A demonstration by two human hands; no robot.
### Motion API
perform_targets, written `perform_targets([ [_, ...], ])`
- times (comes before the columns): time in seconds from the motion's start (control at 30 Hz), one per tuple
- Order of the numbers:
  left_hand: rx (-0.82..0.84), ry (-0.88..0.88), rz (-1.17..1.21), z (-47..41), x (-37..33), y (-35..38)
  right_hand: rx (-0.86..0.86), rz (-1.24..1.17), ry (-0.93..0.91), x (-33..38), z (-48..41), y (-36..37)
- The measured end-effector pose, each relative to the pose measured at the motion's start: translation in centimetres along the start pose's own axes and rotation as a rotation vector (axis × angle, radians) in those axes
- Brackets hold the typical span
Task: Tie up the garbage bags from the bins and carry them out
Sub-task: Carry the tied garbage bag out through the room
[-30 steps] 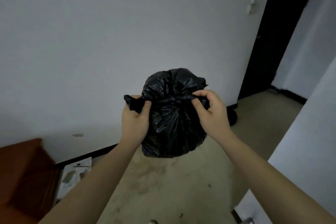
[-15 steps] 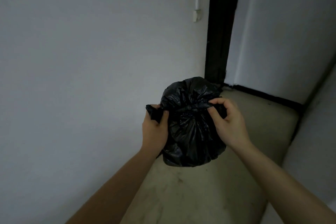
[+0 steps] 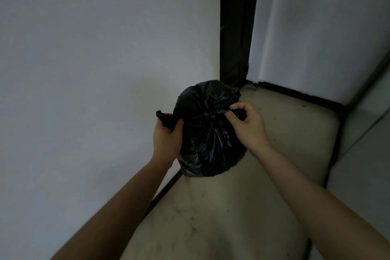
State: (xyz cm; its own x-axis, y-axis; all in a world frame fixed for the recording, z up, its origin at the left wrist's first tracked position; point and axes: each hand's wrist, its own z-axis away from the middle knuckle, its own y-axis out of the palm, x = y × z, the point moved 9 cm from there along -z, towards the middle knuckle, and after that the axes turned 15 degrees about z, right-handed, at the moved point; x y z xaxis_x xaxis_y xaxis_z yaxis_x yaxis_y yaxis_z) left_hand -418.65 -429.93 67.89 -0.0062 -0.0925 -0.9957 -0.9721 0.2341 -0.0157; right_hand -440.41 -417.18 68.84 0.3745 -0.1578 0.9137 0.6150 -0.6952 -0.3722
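Black garbage bag point(image 3: 211, 133) hangs above the floor point(image 3: 221, 217), left hand point(image 3: 166, 139) and right hand point(image 3: 247, 126) each pinching a knot tail; pull both outward evenly to cinch tight

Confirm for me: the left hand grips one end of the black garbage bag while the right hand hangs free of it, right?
Not free: in the head view the right hand pinches the other end of the black garbage bag. The left hand does grip one end, as you said.
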Motion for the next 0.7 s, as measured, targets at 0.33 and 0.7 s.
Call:
perform_targets([
  [0.33,0.040,-0.213,-0.037,-17.2,12.5,7.7,0.056,0.176,0.109,-10.7,-17.8,9.0],
  [0.7,0.125,-0.769,-0.036,-29.9,39.1,12.8,0.310,0.510,0.437,-32.8,-28.8,24.7],
])
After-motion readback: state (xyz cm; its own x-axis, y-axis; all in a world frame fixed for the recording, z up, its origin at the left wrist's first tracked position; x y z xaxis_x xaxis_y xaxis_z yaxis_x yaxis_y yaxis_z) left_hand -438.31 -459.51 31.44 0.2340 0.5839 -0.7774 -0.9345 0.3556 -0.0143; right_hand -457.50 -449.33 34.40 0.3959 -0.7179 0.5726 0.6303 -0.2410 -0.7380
